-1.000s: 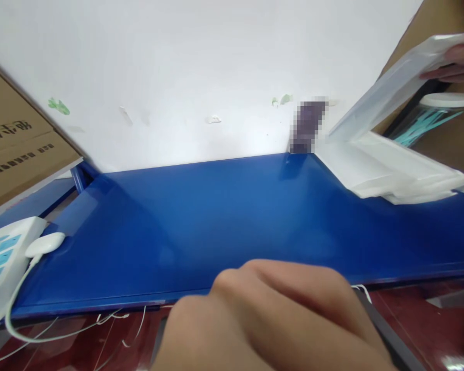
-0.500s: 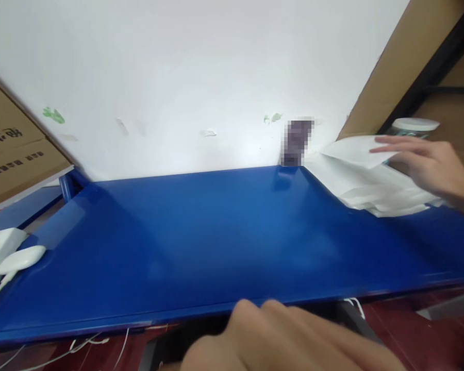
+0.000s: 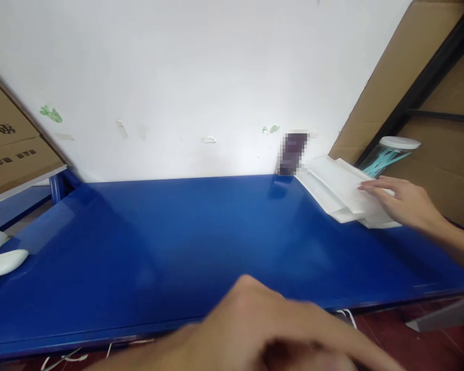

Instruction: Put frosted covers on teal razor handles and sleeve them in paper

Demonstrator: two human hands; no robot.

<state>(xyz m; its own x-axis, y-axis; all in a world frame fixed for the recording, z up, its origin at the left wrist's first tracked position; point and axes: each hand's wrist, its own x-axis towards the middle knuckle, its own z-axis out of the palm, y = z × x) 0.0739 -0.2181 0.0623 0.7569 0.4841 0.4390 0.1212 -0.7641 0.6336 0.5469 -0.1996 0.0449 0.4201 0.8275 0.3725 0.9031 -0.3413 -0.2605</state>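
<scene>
A stack of flat white paper bags [image 3: 332, 185] lies at the right end of the blue table, against the wall. My right hand [image 3: 408, 201] is over the near right side of the stack, its fingers and thumb closed on the edge of a white paper bag. My left hand [image 3: 255, 324] is large and blurred at the bottom centre, in front of the table edge. Its knuckles are bent and its fingertips are cut off or smeared, so whether it holds anything is hidden.
Behind the stack stands a clear jar [image 3: 394, 152] with a white lid and turquoise strips inside. A pixelated dark rectangle [image 3: 293, 153] leans on the wall. Cardboard [image 3: 7, 139] rises at the left, beside a white device [image 3: 3, 264]. The blue tabletop [image 3: 178, 242] spans the middle.
My right hand has come down and slightly left; the white sheet it held raised now lies flatter on the stack. My left hand has moved up and turned. The view has shifted slightly.
</scene>
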